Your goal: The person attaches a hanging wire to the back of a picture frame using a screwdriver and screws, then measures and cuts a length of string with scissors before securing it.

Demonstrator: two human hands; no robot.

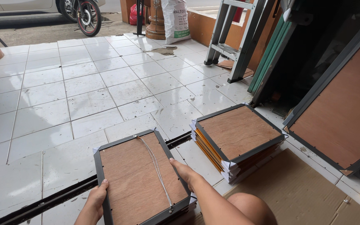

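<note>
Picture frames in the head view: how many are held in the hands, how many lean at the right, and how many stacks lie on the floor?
Frame held by left hand and right hand: 1
Stack of frames: 1
Large leaning frame: 1
Total: 3

Two bare forearms enter from the bottom edge of the head view, ending in the left hand (96, 199) and the right hand (185, 171). No sleeves, gloves, rings, watch or wristband show on either arm. The fingernails are short and unpainted. A bare knee (251, 208) shows at the lower right, with no trouser fabric covering it.
</note>
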